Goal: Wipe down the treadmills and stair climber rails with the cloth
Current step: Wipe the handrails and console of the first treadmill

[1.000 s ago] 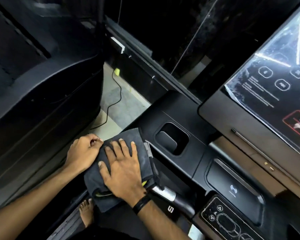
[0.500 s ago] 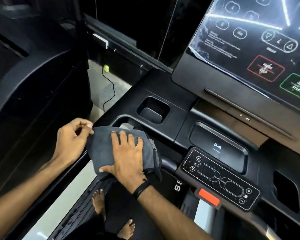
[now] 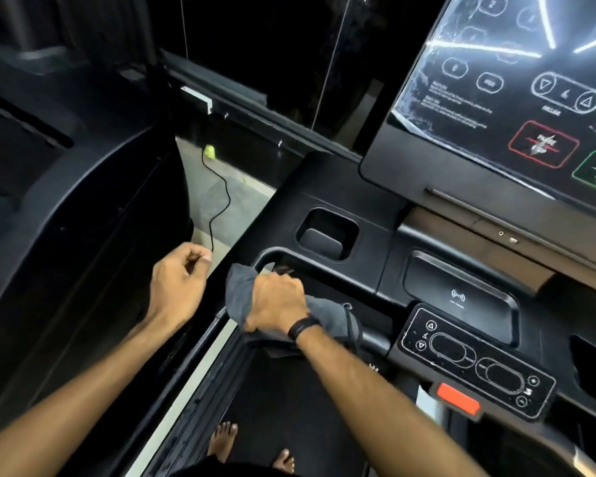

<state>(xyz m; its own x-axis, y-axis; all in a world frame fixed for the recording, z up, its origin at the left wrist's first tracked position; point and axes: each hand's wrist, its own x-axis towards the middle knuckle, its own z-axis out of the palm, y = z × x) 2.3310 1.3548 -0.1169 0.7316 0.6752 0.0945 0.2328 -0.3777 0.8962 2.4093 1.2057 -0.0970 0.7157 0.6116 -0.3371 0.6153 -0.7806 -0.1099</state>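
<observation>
I stand on a black treadmill, facing its console [image 3: 358, 187]. My right hand [image 3: 277, 301] grips a dark grey cloth [image 3: 331, 318] bunched over the left handrail [image 3: 276, 256] of the console; the cloth drapes on both sides of the fist. My left hand [image 3: 178, 284] hovers apart from the cloth, to its left, over the gap beside the treadmill. Its fingers are curled and hold nothing.
A touchscreen [image 3: 516, 98] tilts up at the right, with a control pad [image 3: 475, 363] and red stop tab [image 3: 458, 401] below it. A cup recess [image 3: 326, 232] lies beyond the rail. Another black machine [image 3: 66, 201] stands close on the left; a cable [image 3: 221, 201] runs across the floor between them.
My left hand has let go of the cloth and drawn away to the left. My right hand has changed from lying flat on the cloth to gripping it over the rail.
</observation>
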